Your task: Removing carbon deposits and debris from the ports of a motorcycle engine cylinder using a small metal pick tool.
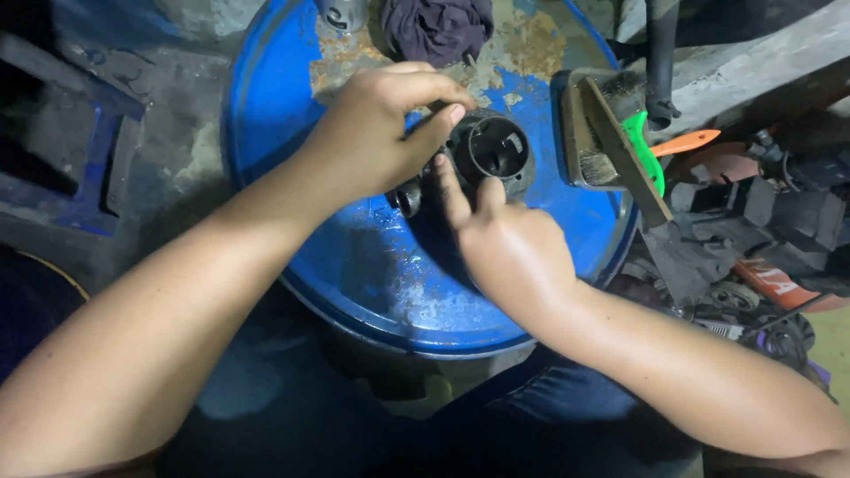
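Both hands clamp a dark metal engine part (491,150), a cylinder-like casting w/ a round open bore facing up. Left hand (381,133) comes over from the top-left, thumb and fingers curled and pinching the part's near-left rim; fingertips touch the edge of the bore. Right hand (509,248) comes up from below, fingers pressed against the part's lower-left side, index laid along it, thumb near the rim. Exact contact under the palms is hidden.

Part sits on the lid of a blue drum (372,265), approx upper-centre of the lid, slightly right. Small dark round fitting (409,196) sticks out at the part's lower left, between the two hands. Drum lid is worn, w/ rusty bare patches toward the far edge.

Far edge of lid: crumpled dark rag (438,26), and just left of it a small shiny metal piece (343,12), cut off by the frame. Right edge of lid: wire brush (602,133) w/ wooden body, lying w/ a green handle (645,150) just beside it and an orange handle (686,142) further right. Beyond the drum on the right, a pile of dark greasy parts (753,257). Person's legs in jeans (549,398) are under the drum's near edge. Floor at left is grey concrete (168,150).
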